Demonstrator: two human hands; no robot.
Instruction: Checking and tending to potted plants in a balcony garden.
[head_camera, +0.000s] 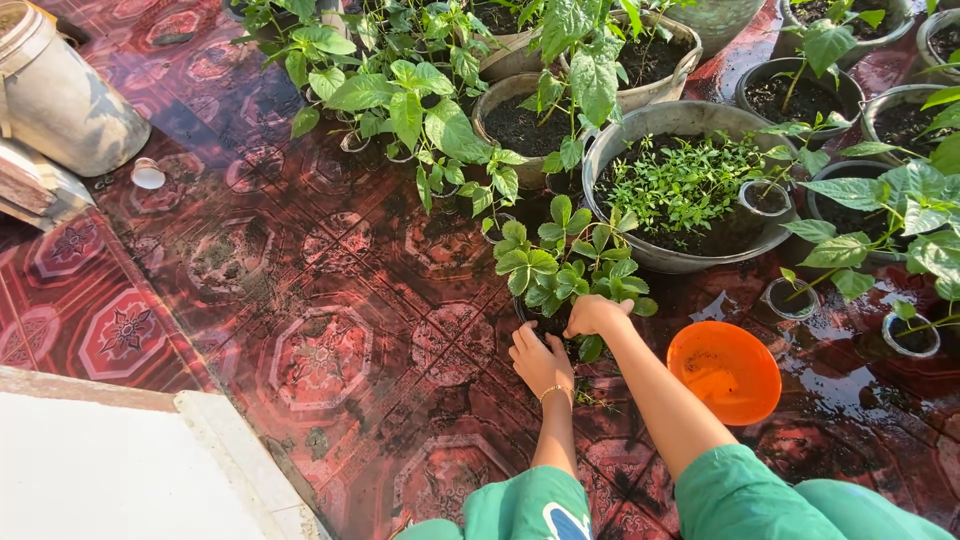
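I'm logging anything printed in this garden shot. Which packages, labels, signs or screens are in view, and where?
None show: no package, label, sign or screen.
Nearest thing to one: a small white-and-blue mark on the green clothing, bottom edge, below the left hand.

Under my bare hands, my left hand (541, 362) and right hand (594, 314), sit smooth green leaves of a small potted plant (565, 265) in dark crumbly soil. The patterned red floor tiles (320, 330) look wet and glossy. Beside me an orange bowl (724, 371) looks like smooth plastic; a large grey basin (690, 255) looks dull and matt; my green clothing (740, 495) is soft cloth
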